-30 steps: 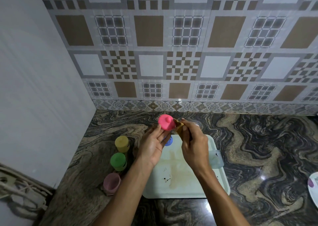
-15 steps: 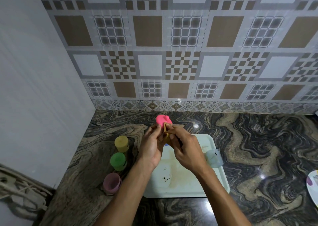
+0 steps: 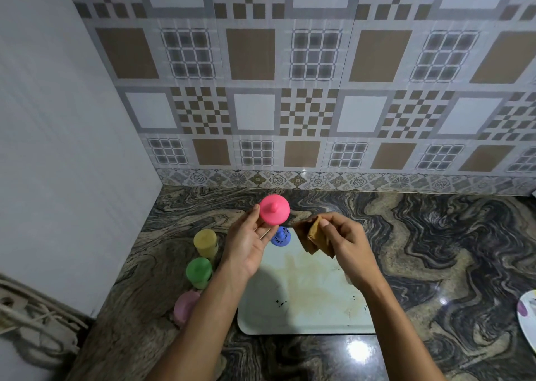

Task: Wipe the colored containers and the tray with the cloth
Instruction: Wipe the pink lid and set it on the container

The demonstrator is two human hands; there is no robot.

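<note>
My left hand [image 3: 249, 241] holds a bright pink container [image 3: 274, 209] up above the tray, its knobbed top turned toward me. My right hand [image 3: 345, 242] pinches a folded tan cloth [image 3: 314, 235] just right of it, apart from the container. Below them lies the pale stained tray [image 3: 307, 308]. A blue container [image 3: 280, 236] sits at the tray's far left corner. On the counter left of the tray stand a yellow container [image 3: 205, 242], a green container [image 3: 198, 271] and a pale pink container [image 3: 185, 306] in a row.
A white wall closes the left side and a tiled wall the back. The marbled counter [image 3: 435, 250] stretches to the right, where the rim of a white plate [image 3: 526, 319] shows at the edge. Cables lie at the lower left.
My right hand has drawn the cloth off the pink container and moved right. My left hand has turned the container so its knobbed top faces me.
</note>
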